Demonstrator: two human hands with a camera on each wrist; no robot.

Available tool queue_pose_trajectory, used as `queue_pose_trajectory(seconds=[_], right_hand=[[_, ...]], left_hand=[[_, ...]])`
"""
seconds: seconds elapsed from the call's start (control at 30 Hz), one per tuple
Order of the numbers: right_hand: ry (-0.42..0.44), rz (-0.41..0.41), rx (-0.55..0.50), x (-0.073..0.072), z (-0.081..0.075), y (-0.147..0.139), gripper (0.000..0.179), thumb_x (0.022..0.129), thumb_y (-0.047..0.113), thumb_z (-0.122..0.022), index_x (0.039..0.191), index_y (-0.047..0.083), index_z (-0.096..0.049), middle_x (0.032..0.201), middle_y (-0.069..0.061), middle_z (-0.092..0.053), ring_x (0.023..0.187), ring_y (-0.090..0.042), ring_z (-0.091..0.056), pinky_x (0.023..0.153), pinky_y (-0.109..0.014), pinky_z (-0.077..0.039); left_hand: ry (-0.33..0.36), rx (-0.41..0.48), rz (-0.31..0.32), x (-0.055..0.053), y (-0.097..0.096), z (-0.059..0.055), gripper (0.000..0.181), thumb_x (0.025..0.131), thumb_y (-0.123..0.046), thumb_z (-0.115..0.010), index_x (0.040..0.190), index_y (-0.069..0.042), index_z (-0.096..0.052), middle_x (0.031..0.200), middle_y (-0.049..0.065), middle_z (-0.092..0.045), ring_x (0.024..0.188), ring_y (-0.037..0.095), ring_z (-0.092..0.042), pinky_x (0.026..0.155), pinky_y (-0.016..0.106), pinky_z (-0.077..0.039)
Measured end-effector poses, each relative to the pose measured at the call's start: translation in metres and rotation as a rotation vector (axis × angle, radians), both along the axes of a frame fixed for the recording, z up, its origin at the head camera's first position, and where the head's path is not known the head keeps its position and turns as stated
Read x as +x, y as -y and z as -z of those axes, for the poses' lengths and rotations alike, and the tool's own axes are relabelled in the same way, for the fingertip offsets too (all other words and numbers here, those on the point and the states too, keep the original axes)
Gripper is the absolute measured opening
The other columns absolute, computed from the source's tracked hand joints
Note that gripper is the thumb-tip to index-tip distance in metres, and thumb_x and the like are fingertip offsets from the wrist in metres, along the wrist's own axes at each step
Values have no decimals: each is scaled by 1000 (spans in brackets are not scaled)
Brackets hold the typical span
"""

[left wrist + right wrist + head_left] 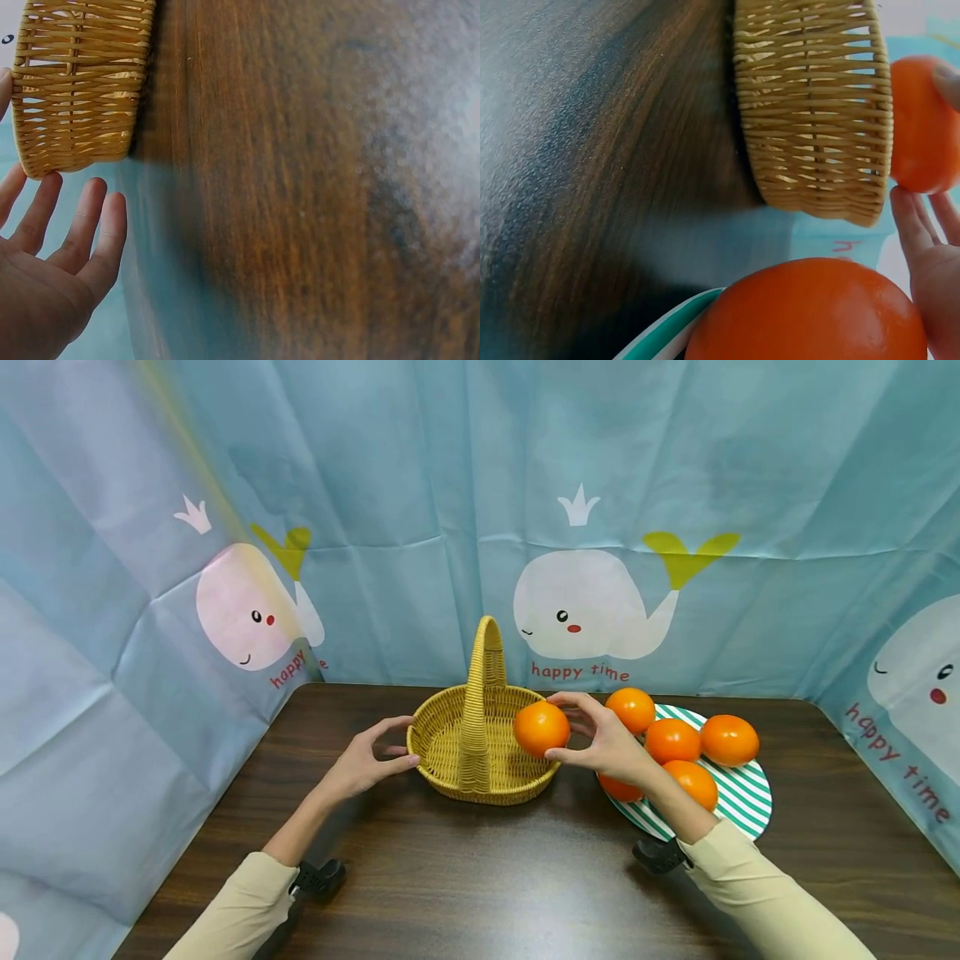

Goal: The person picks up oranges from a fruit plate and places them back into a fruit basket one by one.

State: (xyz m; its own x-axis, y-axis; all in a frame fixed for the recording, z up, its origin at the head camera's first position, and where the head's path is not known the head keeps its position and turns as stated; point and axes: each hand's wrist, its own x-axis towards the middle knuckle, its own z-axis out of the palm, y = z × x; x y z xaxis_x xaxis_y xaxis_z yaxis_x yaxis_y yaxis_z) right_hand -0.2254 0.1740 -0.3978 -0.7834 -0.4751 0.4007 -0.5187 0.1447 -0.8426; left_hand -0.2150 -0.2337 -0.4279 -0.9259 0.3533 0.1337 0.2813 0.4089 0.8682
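A yellow wicker basket (442, 781) with a tall arched handle stands on the table. At its left end, my left hand (371, 760) holds the rim lightly between thumb and fingers; in the left wrist view the outer fingers (112, 229) hang off the wicker. My right hand (611, 743) grips a smooth, glossy orange (542, 729) between thumb and fingers, over the basket's right end. The right wrist view puts this orange (924, 124) just above the rim. Inside the basket, the woven bottom shows on both sides of the handle.
To the right, a round plate with green and white stripes (750, 797) bears several more oranges (672, 742), partly behind my right forearm. A light blue curtain (405, 527) with whale prints hangs behind the dark wooden table (480, 868) and along its sides.
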Motion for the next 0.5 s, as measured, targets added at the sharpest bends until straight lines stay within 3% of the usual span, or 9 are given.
queue_pose_trajectory(seconds=[0.17, 0.33, 0.5], right_hand=[[7, 1, 22, -4, 3, 3, 72, 78, -5, -86, 140, 1, -52, 138, -11, -54, 123, -32, -57, 102, -40, -48], [12, 2, 55, -4, 2, 5, 71, 77, -12, -84, 139, -9, -50, 138, -22, -53, 122, -43, -55, 102, -52, -46], [48, 9, 52, -1, -3, 2, 58, 81, -10, -81, 133, -6, -56, 133, -21, -58, 120, -46, -56, 101, -56, -47]], left_hand=[[-2, -4, -2, 0, 0, 0, 65, 93, -18, -78, 149, -6, -48, 151, 20, -44, 116, 39, -63, 85, 41, -58], [-3, -14, -4, -1, 0, 0, 65, 93, -19, -78, 149, -7, -49, 151, 21, -44, 115, 38, -64, 85, 43, -58], [-3, -12, -7, 0, 0, 0, 65, 93, -19, -78, 149, -7, -48, 151, 21, -44, 115, 38, -64, 85, 44, -58]])
